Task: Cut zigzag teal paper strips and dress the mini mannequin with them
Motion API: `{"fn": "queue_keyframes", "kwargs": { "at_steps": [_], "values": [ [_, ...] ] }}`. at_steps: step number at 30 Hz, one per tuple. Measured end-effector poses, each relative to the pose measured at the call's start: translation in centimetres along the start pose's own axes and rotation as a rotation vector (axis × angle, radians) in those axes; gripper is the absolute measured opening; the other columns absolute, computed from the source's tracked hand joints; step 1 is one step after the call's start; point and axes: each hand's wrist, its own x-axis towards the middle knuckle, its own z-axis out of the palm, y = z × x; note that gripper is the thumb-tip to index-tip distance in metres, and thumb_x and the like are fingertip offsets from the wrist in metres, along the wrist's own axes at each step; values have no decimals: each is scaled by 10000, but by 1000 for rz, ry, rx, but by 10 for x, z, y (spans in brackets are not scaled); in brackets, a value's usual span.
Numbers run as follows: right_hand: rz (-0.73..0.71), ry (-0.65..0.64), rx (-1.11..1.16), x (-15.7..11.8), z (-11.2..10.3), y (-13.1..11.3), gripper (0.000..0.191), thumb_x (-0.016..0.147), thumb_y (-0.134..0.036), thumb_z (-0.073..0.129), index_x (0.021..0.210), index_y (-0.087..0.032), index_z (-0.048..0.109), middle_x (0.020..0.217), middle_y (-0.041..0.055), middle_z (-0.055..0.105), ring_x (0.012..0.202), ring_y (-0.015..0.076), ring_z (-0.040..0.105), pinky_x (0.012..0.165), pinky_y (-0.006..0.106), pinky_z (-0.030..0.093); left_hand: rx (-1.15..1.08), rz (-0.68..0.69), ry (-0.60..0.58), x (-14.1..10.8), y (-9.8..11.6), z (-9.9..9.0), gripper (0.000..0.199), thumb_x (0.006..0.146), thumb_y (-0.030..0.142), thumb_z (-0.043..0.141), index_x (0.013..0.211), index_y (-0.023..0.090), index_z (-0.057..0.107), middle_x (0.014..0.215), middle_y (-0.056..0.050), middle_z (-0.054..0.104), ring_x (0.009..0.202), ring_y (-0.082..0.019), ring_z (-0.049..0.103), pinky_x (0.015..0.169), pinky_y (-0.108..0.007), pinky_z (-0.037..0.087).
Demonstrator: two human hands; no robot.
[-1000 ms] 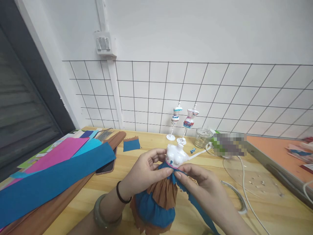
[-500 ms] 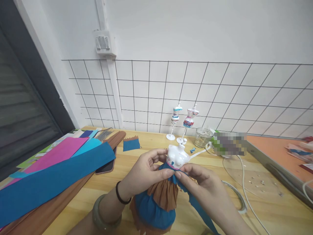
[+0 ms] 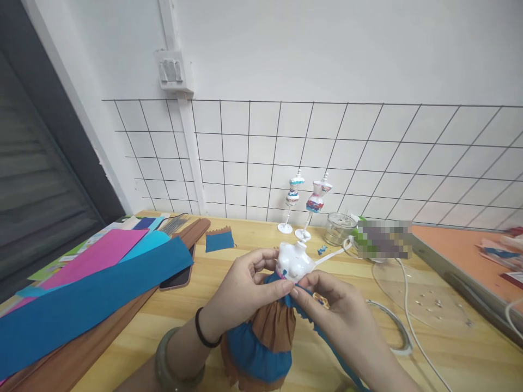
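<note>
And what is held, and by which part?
Left hand holds the dressed mannequin at its waist; right hand pinches the blue strip by its upper part.

White wall (image 3: 327, 49), black wire grid (image 3: 249, 133) above far edge of wood bench (image 3: 255, 234). Switch box (image 3: 171, 71), vertical conduit (image 3: 189, 147) above far-left corner. Dark slatted panel (image 3: 36, 169) beyond left edge, orange surface (image 3: 453, 246) beyond right.

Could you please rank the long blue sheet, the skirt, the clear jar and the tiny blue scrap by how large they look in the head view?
1. Long blue sheet, cut off by the picture's edge
2. Skirt, partly hidden
3. Clear jar
4. Tiny blue scrap
</note>
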Motion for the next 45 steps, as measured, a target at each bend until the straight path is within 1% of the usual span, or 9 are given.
{"fn": "queue_keyframes", "kwargs": {
  "at_steps": [4, 7, 13, 17, 23, 26, 29, 35, 45],
  "values": [
    [29, -51, 140, 1, -1, -3, 190, 788, -380, 571, 769, -191, 567, 758, 31, 637, 722, 182, 600, 619, 255, 483, -15, -35, 29, 0, 2, -2, 364, 689, 259, 687, 1011, 128, 580, 998, -105, 641, 966, -228, 583, 862, -349, 447],
    [-12, -23, 163, -1, -2, -4, 174, 805, -361, 556, 887, -212, 522, 853, 38, 610, 776, 185, 590, 664, 279, 495, -41, -72, 83, 1, 2, -3, 341, 692, 275, 686, 979, 121, 587, 940, -97, 646, 921, -221, 593, 821, -337, 457],
    [-376, -24, -120, -5, -2, -2, 160, 828, -216, 545, 978, -263, 515, 1055, 51, 480, 990, 207, 510, 822, 317, 438, -91, -122, 149, 3, 2, -2, 348, 675, 270, 696, 969, 115, 593, 864, -82, 650, 830, -197, 602, 754, -319, 464],
    [-485, -57, -231, -5, 0, 2, 199, 847, -160, 505, 1011, -259, 560, 1106, 68, 405, 932, 191, 524, 762, 303, 458, -124, -125, 151, 2, 3, -1, 336, 670, 253, 702, 959, 117, 597, 864, -74, 652, 796, -161, 593, 738, -281, 452],
    [-532, -75, -220, -5, 1, 4, 240, 851, -109, 492, 997, -276, 583, 1112, 52, 388, 885, 158, 526, 706, 270, 453, -156, -119, 151, 4, 3, -2, 322, 671, 236, 703, 947, 108, 598, 850, -72, 654, 779, -144, 587, 723, -258, 444],
    [-487, -87, -165, -5, -2, 1, 165, 844, -143, 516, 928, -269, 580, 1081, 40, 423, 943, 169, 511, 748, 265, 440, -135, -124, 164, 5, 3, -2, 322, 675, 235, 698, 952, 103, 600, 888, -93, 661, 815, -163, 593, 752, -278, 448],
    [-343, -88, -55, -4, -4, -1, 46, 855, -231, 508, 849, -246, 550, 992, 35, 493, 973, 187, 500, 806, 287, 423, -129, -132, 160, 5, 3, -3, 335, 679, 251, 695, 962, 103, 596, 906, -106, 663, 840, -189, 604, 766, -306, 455],
    [58, -78, 241, 1, -5, 2, 199, 830, -407, 519, 895, -219, 528, 868, 31, 578, 813, 179, 548, 682, 272, 459, -98, -62, 69, 3, 1, -2, 369, 683, 257, 695, 1007, 114, 591, 962, -115, 656, 911, -217, 597, 810, -336, 452],
    [39, -125, 182, 7, -4, 7, 201, 792, -385, 573, 787, -186, 545, 759, 21, 577, 739, 176, 551, 657, 273, 450, -67, -32, 5, 3, -2, 0, 421, 653, 242, 721, 1034, 149, 568, 998, -91, 641, 948, -207, 578, 781, -299, 451]
  ]
}}
